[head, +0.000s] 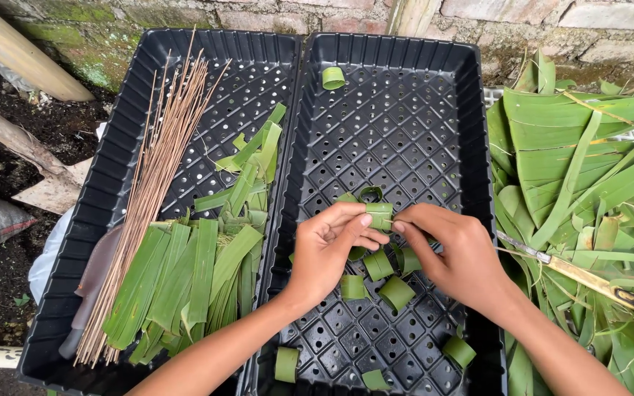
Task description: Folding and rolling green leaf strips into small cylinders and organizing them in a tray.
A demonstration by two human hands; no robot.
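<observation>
Two black trays point(398, 51) lie below you; your hands point(394, 246) pinch one leaf ring point(380, 214) among ten others.

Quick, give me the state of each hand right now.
Left hand: closed, pinching a small leaf ring.
Right hand: closed, fingertips on the same leaf ring.

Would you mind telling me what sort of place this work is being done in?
Probably an outdoor yard work spot: a mossy brick wall, bare soil, and cut leaves heaped beside perforated black trays.
</observation>
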